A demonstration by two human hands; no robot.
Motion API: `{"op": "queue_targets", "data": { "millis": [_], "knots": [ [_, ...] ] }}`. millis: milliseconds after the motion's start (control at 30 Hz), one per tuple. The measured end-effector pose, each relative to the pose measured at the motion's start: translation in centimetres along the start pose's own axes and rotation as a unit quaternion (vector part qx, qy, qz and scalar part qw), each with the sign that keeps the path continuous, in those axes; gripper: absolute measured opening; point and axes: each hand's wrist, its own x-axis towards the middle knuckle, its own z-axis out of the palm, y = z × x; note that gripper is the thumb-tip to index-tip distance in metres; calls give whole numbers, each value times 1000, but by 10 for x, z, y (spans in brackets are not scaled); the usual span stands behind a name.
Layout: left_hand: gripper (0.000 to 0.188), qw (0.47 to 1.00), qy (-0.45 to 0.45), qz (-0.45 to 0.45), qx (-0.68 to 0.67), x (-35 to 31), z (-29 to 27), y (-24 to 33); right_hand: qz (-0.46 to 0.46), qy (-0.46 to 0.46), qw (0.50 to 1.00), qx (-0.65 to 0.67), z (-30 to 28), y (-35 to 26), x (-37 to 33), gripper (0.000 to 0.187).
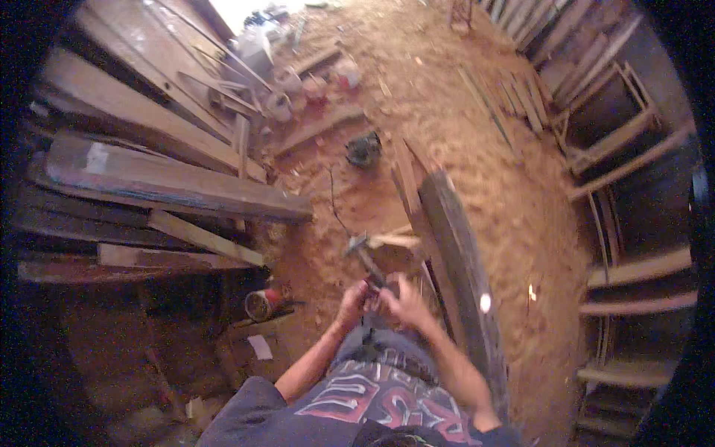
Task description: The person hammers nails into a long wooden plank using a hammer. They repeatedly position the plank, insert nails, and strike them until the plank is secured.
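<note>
In front of my body both hands are close together at a hammer (pixel 369 264). Its grey head points away from me and to the left. My right hand (pixel 402 299) is closed around the lower handle. Just left of it, my left hand (pixel 354 304) has its fingers closed near the handle's end; what they pinch is blurred and partly hidden. Beyond the hammer head, short pale wood pieces (pixel 395 241) lie by a dark cord (pixel 334 201). The cord runs toward a dark power tool (pixel 363 149) on the sawdust-covered ground.
Thick stacked planks (pixel 179 179) reach in from the left. A long dark beam (pixel 462 261) lies close on my right. A round can (pixel 261 305) sits at lower left, containers (pixel 316 88) stand farther off, and wooden frames (pixel 614 127) line the right side.
</note>
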Motion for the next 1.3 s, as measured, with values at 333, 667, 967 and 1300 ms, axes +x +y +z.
{"op": "queue_targets", "data": {
  "millis": [333, 667, 967, 1300],
  "knots": [
    [27, 990, 133, 38, 35, -12, 97, 51, 8, -31, 999, -10, -19, -11, -27, 56],
    [31, 986, 164, -20, -22, -6, 119, 35, -26, -120, 992, 28, -43, 19, -20, 45],
    [33, 900, -348, 142, 223, -108, 94, 119, 8, -50, 994, -99, -39, 61, -46, 36],
    [39, 735, -577, 175, 309, -151, 86, 155, 112, -129, 970, -172, -8, 192, -90, 40]
  ]
}}
